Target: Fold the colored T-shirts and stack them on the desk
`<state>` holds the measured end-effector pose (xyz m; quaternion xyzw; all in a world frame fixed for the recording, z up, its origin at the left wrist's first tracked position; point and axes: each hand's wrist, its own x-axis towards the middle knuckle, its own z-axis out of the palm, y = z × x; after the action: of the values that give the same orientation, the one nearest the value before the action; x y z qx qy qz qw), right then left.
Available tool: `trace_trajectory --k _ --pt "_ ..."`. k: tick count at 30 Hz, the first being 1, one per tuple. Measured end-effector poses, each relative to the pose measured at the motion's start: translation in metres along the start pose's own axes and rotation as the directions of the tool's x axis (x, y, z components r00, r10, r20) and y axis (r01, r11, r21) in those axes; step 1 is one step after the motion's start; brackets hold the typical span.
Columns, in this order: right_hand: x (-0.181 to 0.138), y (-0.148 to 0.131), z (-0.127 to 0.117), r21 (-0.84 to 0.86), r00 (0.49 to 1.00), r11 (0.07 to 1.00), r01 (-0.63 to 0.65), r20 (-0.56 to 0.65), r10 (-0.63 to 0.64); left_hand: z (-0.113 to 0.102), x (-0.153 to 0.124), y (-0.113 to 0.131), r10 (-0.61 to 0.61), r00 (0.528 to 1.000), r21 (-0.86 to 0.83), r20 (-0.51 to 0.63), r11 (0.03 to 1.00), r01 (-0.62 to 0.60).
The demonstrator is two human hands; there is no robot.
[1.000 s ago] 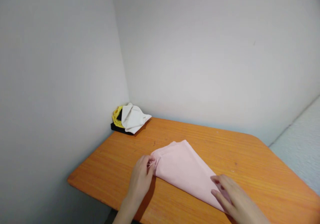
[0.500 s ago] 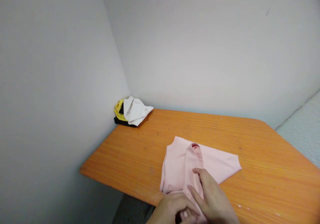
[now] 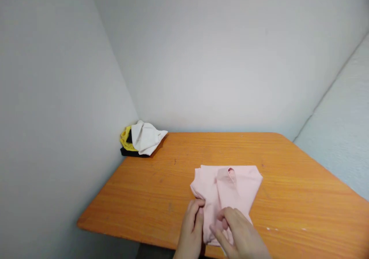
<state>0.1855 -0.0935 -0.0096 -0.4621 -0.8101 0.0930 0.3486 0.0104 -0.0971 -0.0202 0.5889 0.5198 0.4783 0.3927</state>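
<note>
A pink garment (image 3: 207, 182), probably a shirt, lies folded on the wooden table (image 3: 138, 197) close to its front edge. A narrow folded strip, perhaps a sleeve, runs over its middle and ends in a small opening at the top. At the garment's left edge, my left hand (image 3: 191, 226) has its fingers bent around the cloth. Over the lower right part is my right hand (image 3: 238, 230), fingers curled, with a gap between thumb and forefinger; it touches the fabric. Part of the garment's lower right is hidden beneath it.
Bunched white cloth (image 3: 147, 137), yellow cloth (image 3: 124, 137) and black cloth (image 3: 134, 152) are piled in the far left corner. Grey-white walls (image 3: 201, 59) stand behind the table and to its left. Small white specks mark the tabletop at the right.
My left hand has moved from the garment's bottom to its left edge. The lower part now lies flatter, and the right side looks shorter. The view has shifted a little.
</note>
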Motion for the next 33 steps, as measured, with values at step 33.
trace_trajectory --k 33 --pt "-0.06 0.029 -0.109 0.849 0.663 0.262 -0.458 0.13 0.737 -0.077 -0.026 0.022 0.003 0.978 0.213 -0.21 0.976 0.043"
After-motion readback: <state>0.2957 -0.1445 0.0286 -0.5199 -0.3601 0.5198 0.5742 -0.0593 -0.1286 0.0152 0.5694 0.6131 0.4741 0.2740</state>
